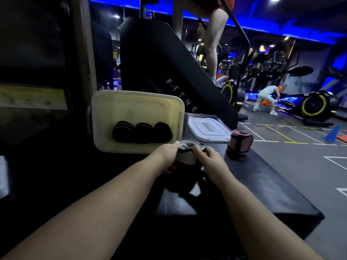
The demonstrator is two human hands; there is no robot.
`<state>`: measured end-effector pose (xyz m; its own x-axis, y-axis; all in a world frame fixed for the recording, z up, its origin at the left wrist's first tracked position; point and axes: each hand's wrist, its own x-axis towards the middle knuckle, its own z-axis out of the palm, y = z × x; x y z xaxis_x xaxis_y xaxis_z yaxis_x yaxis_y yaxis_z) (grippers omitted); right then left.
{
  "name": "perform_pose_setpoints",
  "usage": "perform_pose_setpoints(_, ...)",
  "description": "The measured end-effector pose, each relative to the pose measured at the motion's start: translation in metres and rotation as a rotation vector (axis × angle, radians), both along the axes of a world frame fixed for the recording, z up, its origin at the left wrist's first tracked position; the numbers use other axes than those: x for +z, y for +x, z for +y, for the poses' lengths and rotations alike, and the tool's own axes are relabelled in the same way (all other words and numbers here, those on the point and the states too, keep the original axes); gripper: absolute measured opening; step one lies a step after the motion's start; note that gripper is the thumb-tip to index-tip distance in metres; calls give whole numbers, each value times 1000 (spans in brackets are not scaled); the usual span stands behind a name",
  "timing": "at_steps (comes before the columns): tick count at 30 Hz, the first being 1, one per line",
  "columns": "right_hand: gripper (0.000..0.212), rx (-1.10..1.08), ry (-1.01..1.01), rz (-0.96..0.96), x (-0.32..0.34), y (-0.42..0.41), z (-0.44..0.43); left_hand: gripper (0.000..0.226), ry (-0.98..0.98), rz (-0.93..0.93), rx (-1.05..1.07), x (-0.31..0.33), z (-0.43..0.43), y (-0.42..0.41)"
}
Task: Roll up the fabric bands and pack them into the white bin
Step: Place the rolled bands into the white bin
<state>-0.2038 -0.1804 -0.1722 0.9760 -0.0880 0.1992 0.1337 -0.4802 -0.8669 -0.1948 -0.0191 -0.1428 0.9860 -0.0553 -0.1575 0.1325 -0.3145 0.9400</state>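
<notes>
A large black slanted machine panel (169, 68) with pale lettering stood at the far side, blocking the view behind the dark padded desk (262, 184). On the desk's far left sat the white rectangular plastic bin (139, 98), its opening turned toward the viewer. Just right of it lay a flat white plastic lid (208, 129), and nearer right stood a pink rolled fabric wrap (240, 142). Three dark rolled bands (142, 132) lined the bin's near side. Just in front of the bin, the pale grey partly rolled fabric band (187, 152) was gripped from the left by the left hand (167, 156), fingers curled round it. The right hand (210, 159) pinched its right side.
</notes>
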Motion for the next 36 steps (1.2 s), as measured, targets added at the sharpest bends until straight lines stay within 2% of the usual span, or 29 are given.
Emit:
perform_pose_setpoints(3,69,32,-2,0,-1,2,23,49,6,20,42,-3,24,-5)
perform_pose_setpoints(7,59,64,-43,8,4,0,46,47,-59,44,60,-4,47,-11)
perform_pose_setpoints(9,63,58,-111,18,10,-4,54,46,-84,47,67,-4,54,-13)
perform_pose_setpoints(11,53,39,-177,28,14,-4,59,46,-140,56,70,-3,60,-15)
perform_pose_setpoints(12,49,36,-180,31,15,-3,61,45,-164,57,69,-3,63,-17)
perform_pose_setpoints(14,53,47,-127,25,16,0,66,42,-183,41,70,-3,67,-19)
perform_pose_setpoints(19,45,121,-29,-15,16,3,81,43,-65,-179,133,-4,77,-11)
perform_pose_setpoints(21,50,148,-51,-77,17,8,89,42,-51,-220,154,-3,82,-7)
perform_pose_setpoints(27,47,176,-40,-239,28,30,118,36,-197,-345,270,1,94,14)
perform_pose_setpoints(30,52,128,-28,-285,30,50,126,23,-242,-420,298,7,99,26)
perform_pose_setpoints(32,43,89,-4,-302,34,61,129,19,-262,-444,264,13,101,34)
perform_pose_setpoints(34,27,72,11,-305,41,70,129,25,-217,-481,226,18,103,45)
perform_pose_setpoints(36,21,69,17,-302,47,82,131,28,-165,-513,208,22,105,58)
